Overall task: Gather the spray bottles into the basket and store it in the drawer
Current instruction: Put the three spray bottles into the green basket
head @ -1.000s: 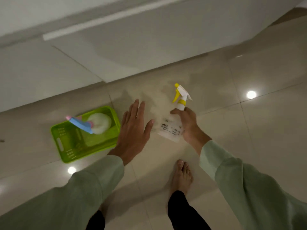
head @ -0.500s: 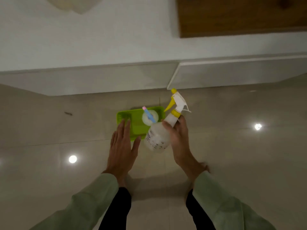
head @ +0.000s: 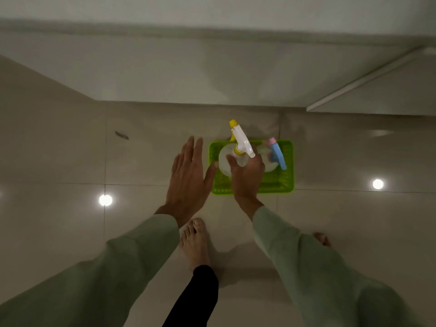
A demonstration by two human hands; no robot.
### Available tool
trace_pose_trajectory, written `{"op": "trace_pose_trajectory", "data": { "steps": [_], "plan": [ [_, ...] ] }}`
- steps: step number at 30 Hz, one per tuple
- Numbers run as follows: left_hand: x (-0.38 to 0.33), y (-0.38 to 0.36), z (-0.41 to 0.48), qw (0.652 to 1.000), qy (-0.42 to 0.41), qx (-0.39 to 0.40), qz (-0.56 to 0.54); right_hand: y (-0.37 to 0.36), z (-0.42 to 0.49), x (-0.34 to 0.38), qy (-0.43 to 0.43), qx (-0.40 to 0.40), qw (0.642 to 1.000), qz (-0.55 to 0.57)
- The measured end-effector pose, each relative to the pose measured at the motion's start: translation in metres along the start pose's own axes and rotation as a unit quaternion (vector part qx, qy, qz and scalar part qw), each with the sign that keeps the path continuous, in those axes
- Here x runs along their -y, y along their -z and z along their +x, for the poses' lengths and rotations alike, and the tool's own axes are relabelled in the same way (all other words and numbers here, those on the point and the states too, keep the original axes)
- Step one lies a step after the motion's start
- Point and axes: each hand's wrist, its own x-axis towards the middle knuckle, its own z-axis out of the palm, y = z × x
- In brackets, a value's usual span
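Observation:
A green plastic basket point(head: 276, 185) sits on the tiled floor below me. A clear spray bottle with a blue and pink head point(head: 276, 154) stands in its right half. My right hand point(head: 246, 178) grips the neck of a clear spray bottle with a white and yellow trigger head point(head: 240, 142), holding it upright over the basket's left half. Whether its base touches the basket floor I cannot tell. My left hand point(head: 188, 175) hovers flat with fingers spread just left of the basket, holding nothing.
A white cabinet front point(head: 212, 74) runs along the wall behind the basket, with a drawer or panel edge point(head: 368, 79) jutting at the right. My bare feet point(head: 195, 241) stand just behind the basket. A small dark mark point(head: 121, 135) lies on the floor tiles at left.
My right hand has carried the yellow-headed bottle from beside the basket to above its left half. The view has shifted so the basket is now right below me.

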Motion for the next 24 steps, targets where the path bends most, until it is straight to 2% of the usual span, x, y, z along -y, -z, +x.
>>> {"op": "trace_pose_trajectory", "data": {
  "steps": [6,10,13,16,20,24],
  "plan": [
    [0.023,-0.020,0.021,1.000,-0.001,0.013,0.004,-0.029,0.004,-0.028,0.083,0.011,0.996,-0.024],
    [0.035,-0.021,0.024,1.000,0.013,0.022,0.008,-0.035,0.000,-0.044,0.099,0.028,0.991,-0.080],
    [0.036,-0.011,0.017,0.999,0.018,0.028,0.011,-0.026,-0.004,-0.045,0.074,0.065,0.991,-0.085],
    [0.030,0.006,0.007,0.999,0.023,0.027,0.008,-0.009,-0.004,-0.033,0.005,0.134,0.986,-0.099],
    [0.012,0.037,-0.007,1.000,0.021,0.019,0.007,0.022,-0.011,0.004,-0.070,0.169,0.979,-0.086],
    [-0.012,0.069,-0.024,1.000,0.017,0.001,-0.002,0.054,-0.029,0.050,-0.060,0.178,0.981,-0.055]
  ]
}}
